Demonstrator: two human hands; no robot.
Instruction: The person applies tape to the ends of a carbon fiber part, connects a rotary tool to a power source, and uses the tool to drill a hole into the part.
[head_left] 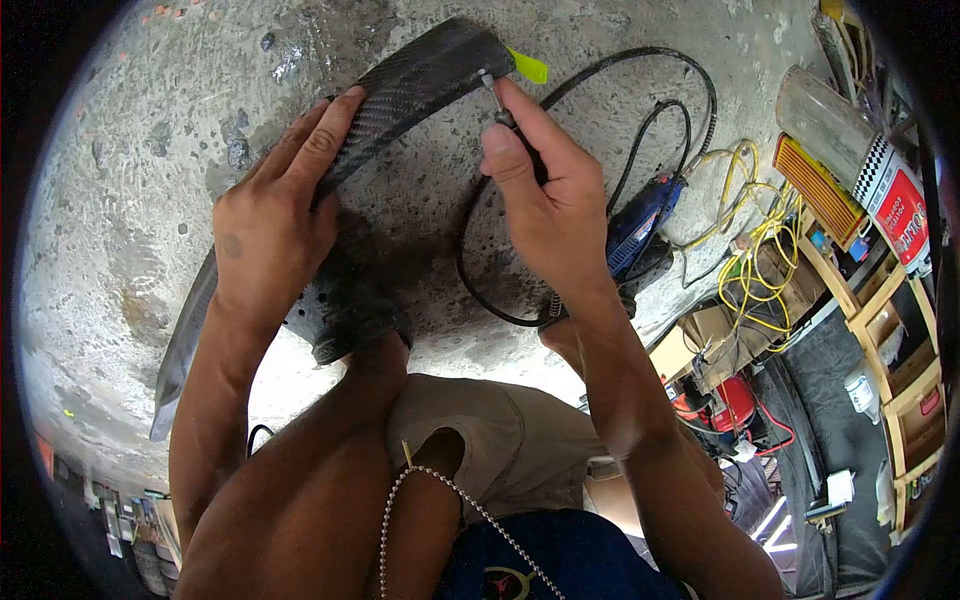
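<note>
A long, curved carbon-fibre part [430, 80] with a dark weave runs from the top middle down to the lower left, over the concrete floor. My left hand [272, 215] is closed over its middle, fingers across the woven face and thumb at the near edge. Pinched in my right hand [555, 190] is the slim black handpiece of a rotary tool [505, 115]. Its small grey bit meets the part's edge near the upper right end. A bright yellow-green tab [530, 68] sticks out at that end.
A black flexible shaft [690, 65] loops right toward a blue motor unit [645, 225] on the concrete floor [150, 210]. Tangled yellow cord [750, 285], a cardboard box [690, 350], a red machine [735, 403] and a wooden frame [870, 320] stand at the right.
</note>
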